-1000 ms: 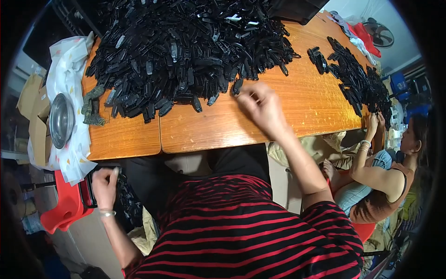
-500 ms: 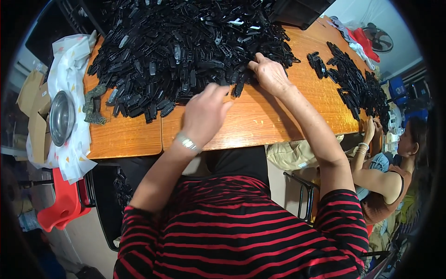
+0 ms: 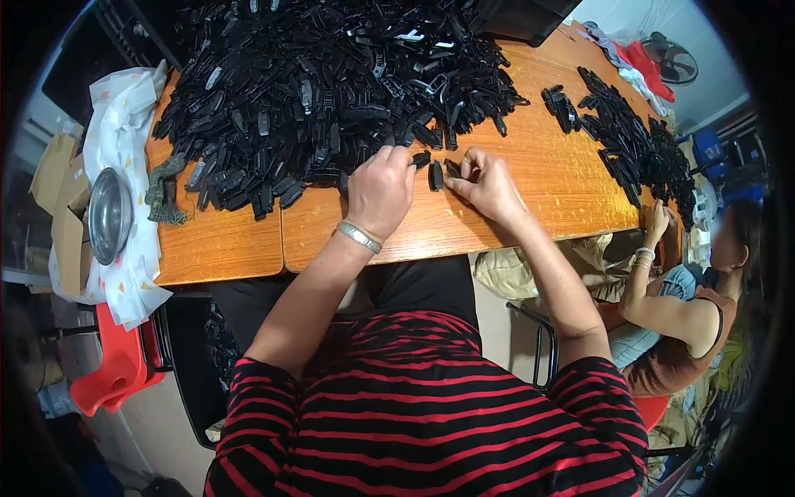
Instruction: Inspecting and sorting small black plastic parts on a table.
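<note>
A large heap of small elongated black plastic pieces [image 3: 290, 108] covers the far part of the wooden table. My left hand [image 3: 381, 189], with a metal watch band at its wrist, is closed at the heap's near edge. A black piece [image 3: 421, 158] pokes out at its fingertips. To the right, my right hand [image 3: 494, 189] pinches another small black piece [image 3: 452, 168] between thumb and curled fingers. Between both hands a single black piece [image 3: 436, 176] lies on the wood.
At right lies a second pile of black pieces [image 3: 621, 132], with a co-worker's hand [image 3: 657, 222] at its near end. A metal bowl [image 3: 110, 215] rests on white plastic sheeting [image 3: 124, 124] at left, beside a dark knitted cloth [image 3: 167, 190]. A black crate [image 3: 526, 18] stands far right.
My right hand has drawn back from the heap toward me, a black piece in its fingers. My left hand has shifted slightly right and closed. A loose piece now lies between them.
</note>
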`<move>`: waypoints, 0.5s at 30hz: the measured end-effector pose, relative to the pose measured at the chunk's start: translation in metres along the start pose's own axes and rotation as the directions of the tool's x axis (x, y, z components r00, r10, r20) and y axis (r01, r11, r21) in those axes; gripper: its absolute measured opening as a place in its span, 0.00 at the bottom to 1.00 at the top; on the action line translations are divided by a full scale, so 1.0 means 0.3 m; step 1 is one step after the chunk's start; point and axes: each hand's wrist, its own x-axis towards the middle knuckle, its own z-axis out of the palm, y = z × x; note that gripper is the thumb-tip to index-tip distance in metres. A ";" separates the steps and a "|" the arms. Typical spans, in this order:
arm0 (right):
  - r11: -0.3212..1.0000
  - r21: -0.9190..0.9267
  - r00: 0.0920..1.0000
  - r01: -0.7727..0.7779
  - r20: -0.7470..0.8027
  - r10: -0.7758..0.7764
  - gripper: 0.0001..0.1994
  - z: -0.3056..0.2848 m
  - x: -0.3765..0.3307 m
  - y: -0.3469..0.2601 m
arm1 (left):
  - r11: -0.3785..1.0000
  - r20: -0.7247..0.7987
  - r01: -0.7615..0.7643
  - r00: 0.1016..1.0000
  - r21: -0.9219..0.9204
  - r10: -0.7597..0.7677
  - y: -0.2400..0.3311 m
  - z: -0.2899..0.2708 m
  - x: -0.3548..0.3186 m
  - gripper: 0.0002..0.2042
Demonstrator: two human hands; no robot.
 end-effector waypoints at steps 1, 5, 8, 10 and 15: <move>0.939 0.307 0.988 -0.155 0.052 0.146 0.13 0.012 -0.008 -0.017 | 0.999 -0.031 0.012 0.999 -0.040 -0.014 0.002 -0.008 -0.009 0.05; 0.539 0.814 0.962 -0.219 0.089 0.258 0.10 0.085 -0.026 -0.053 | 0.882 0.034 0.262 0.962 -0.391 -0.271 0.011 -0.007 -0.068 0.04; 0.284 0.949 0.961 -0.140 0.060 0.271 0.09 0.107 -0.042 -0.111 | 0.434 0.293 0.486 0.849 -0.758 -0.440 0.016 -0.021 -0.091 0.04; 0.285 0.951 0.966 -0.119 0.045 0.255 0.07 0.119 -0.049 -0.148 | 0.230 0.468 0.580 0.788 -0.781 -0.399 0.004 -0.037 -0.101 0.06; 0.468 0.881 0.981 -0.068 -0.026 0.193 0.07 0.124 -0.061 -0.158 | 0.332 0.421 0.516 0.849 -0.790 -0.319 0.015 -0.065 -0.113 0.10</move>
